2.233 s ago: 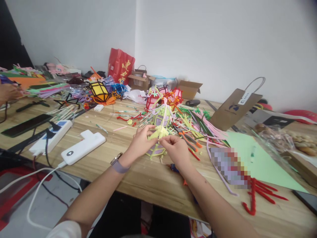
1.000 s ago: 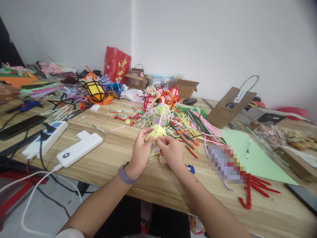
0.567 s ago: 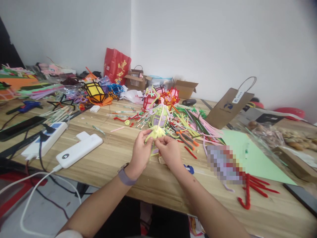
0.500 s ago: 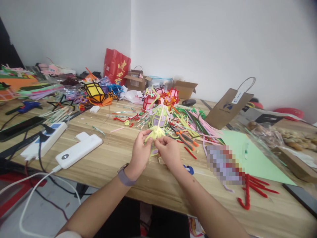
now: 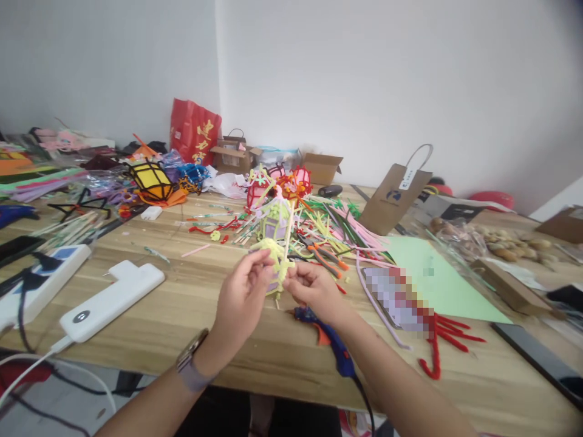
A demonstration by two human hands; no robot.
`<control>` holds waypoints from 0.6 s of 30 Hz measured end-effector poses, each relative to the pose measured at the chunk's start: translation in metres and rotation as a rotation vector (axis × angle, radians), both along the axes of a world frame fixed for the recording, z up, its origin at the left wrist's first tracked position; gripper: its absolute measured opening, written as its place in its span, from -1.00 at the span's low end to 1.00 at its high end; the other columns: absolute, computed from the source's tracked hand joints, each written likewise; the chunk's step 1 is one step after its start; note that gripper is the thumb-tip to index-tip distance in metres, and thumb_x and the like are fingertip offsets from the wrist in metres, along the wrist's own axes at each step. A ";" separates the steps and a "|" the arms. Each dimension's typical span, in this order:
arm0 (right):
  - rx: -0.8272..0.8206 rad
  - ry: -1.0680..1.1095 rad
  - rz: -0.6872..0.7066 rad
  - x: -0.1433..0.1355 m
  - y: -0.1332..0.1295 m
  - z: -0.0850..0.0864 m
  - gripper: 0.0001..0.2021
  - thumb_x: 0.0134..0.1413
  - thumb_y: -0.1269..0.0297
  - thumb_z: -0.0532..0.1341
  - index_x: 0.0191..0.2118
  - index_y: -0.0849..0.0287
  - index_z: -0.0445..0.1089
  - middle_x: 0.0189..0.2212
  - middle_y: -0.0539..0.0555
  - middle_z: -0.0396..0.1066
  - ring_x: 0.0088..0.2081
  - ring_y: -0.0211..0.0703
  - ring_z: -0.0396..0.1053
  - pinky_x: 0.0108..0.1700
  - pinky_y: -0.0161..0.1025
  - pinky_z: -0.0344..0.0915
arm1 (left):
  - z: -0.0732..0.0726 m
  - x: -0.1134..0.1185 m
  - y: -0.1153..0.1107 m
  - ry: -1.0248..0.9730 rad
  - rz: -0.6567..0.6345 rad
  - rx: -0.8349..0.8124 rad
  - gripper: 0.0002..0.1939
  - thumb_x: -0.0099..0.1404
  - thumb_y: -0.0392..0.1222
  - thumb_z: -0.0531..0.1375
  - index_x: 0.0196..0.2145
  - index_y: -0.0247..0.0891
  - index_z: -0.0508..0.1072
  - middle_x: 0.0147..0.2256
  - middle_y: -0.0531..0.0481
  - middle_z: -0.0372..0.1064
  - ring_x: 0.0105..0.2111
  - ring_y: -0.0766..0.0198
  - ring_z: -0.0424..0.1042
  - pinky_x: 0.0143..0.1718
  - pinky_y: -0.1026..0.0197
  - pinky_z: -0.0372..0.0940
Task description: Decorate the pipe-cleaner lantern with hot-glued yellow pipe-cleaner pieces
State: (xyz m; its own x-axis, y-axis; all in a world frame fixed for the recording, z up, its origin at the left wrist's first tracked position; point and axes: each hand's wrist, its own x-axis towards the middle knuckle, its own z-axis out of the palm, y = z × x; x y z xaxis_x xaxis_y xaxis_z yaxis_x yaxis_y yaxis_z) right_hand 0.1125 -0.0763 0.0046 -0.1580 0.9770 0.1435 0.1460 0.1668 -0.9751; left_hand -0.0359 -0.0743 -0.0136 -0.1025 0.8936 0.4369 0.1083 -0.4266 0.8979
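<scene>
Both hands are raised over the table around a small yellow-green and lilac fuzzy lantern (image 5: 268, 247). My left hand (image 5: 246, 288) has its bent fingers closed at the lantern's left side. My right hand (image 5: 314, 290) pinches the lantern's right edge, near a pale stick (image 5: 288, 230) that stands up from it. Just behind is another green and lilac lantern (image 5: 274, 221) with a pink top. A blue glue gun (image 5: 339, 352) with an orange trigger lies beneath my right wrist.
Orange-handled pliers (image 5: 325, 258) and loose coloured stems lie behind my right hand. A white power bank (image 5: 112, 301) and power strip (image 5: 50, 279) are at left. Green paper (image 5: 437, 279), red stems (image 5: 435, 352) and a phone (image 5: 537, 358) are at right.
The view has shifted right. My hands have moved slightly apart, and the lantern and its stick are turned. The blue glue gun now shows much more below my right hand.
</scene>
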 end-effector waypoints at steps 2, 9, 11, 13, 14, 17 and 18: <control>-0.036 -0.016 0.104 0.014 -0.003 0.002 -0.68 -0.18 0.03 0.29 -0.56 0.14 0.23 -0.75 -0.21 0.04 -0.70 -0.43 -0.07 -0.64 -0.40 -0.08 | 0.007 0.009 -0.003 -0.038 -0.211 -0.123 -0.69 0.22 -0.10 0.20 -0.09 -0.22 0.46 -0.23 -0.08 0.48 -0.25 0.18 0.46 -0.22 0.18 0.36; -0.054 -0.241 0.172 0.081 0.004 -0.011 -0.75 -0.06 0.07 0.23 -0.45 0.18 0.40 -0.68 -0.14 0.23 -0.67 -0.38 0.11 -0.60 -0.40 0.06 | 0.008 0.048 0.005 0.043 -0.420 -0.269 -0.80 0.18 -0.11 0.21 -0.28 -0.25 0.50 -0.42 0.00 0.47 -0.39 0.22 0.44 -0.36 0.25 0.33; 0.009 -0.530 0.075 0.108 0.013 -0.016 -0.74 0.02 0.10 0.19 -0.34 0.18 0.50 -0.59 -0.06 0.39 -0.61 -0.31 0.25 -0.54 -0.37 0.14 | 0.006 0.055 0.008 0.059 -0.418 -0.272 -0.80 0.19 -0.09 0.19 -0.29 -0.26 0.48 -0.45 0.02 0.43 -0.44 0.27 0.39 -0.40 0.27 0.29; 0.106 -0.784 -0.218 0.130 0.024 -0.024 -0.75 0.09 0.22 0.13 -0.43 0.19 0.51 -0.57 0.00 0.43 -0.55 -0.25 0.30 -0.48 -0.34 0.14 | 0.004 0.060 0.011 0.042 -0.434 -0.282 -0.78 0.20 -0.07 0.18 -0.29 -0.27 0.45 -0.48 0.05 0.39 -0.48 0.30 0.35 -0.43 0.28 0.26; 0.114 -0.826 -0.272 0.136 0.029 -0.028 -0.74 0.11 0.28 0.10 -0.44 0.21 0.51 -0.56 0.04 0.45 -0.52 -0.22 0.32 -0.46 -0.32 0.14 | 0.002 0.063 0.013 0.029 -0.450 -0.291 -0.78 0.21 -0.06 0.18 -0.29 -0.27 0.43 -0.51 0.07 0.36 -0.50 0.31 0.33 -0.45 0.29 0.24; 0.137 -0.898 -0.260 0.139 0.041 -0.041 -0.80 0.06 0.42 0.13 -0.42 0.21 0.52 -0.44 0.10 0.51 -0.39 -0.16 0.38 -0.35 -0.30 0.17 | -0.003 0.066 0.016 -0.003 -0.496 -0.312 -0.77 0.23 -0.03 0.16 -0.29 -0.27 0.38 -0.59 0.14 0.26 -0.57 0.36 0.26 -0.48 0.30 0.20; 0.149 -0.919 -0.238 0.134 0.044 -0.044 -0.81 0.04 0.45 0.14 -0.40 0.20 0.52 -0.39 0.12 0.53 -0.35 -0.14 0.40 -0.31 -0.29 0.18 | -0.005 0.066 0.017 -0.012 -0.508 -0.318 -0.77 0.24 -0.03 0.16 -0.29 -0.27 0.37 -0.61 0.15 0.24 -0.59 0.37 0.24 -0.50 0.31 0.18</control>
State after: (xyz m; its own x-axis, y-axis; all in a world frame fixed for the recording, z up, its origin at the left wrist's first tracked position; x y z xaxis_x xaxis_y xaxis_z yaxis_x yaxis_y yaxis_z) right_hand 0.2469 -0.0328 -0.0389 -0.0705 0.9797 0.1877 0.8888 0.1471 -0.4341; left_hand 0.0304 -0.0571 -0.0188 0.3684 0.9189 0.1412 -0.0501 -0.1320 0.9900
